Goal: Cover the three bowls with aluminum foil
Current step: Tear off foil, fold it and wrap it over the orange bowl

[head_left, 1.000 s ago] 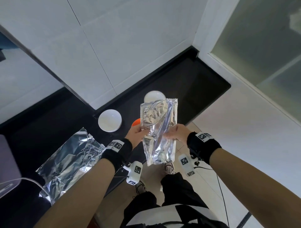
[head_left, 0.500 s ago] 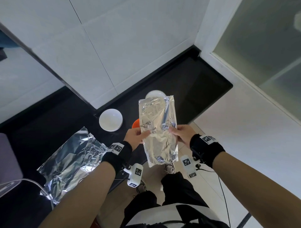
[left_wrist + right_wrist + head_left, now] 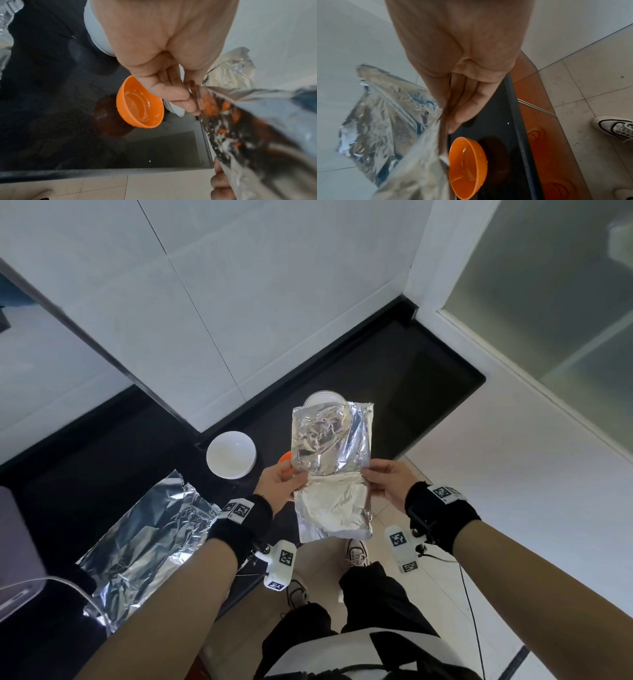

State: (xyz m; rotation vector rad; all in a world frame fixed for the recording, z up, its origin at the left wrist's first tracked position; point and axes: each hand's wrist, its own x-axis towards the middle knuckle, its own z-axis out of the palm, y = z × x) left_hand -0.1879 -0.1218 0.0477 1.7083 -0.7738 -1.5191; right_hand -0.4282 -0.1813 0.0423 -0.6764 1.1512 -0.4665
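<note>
The foil sheet (image 3: 331, 470) hangs between both hands, above the bowls (image 3: 231, 454) and seemingly clear of them.

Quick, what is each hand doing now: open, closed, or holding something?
Left hand: closed, pinching the left edge of the foil sheet.
Right hand: closed, pinching the right edge of the same sheet.

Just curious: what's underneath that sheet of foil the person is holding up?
Under the foil sheet an orange bowl stands uncovered on the black counter. A white bowl peeks past the sheet's far edge; the rest of it is hidden.
</note>
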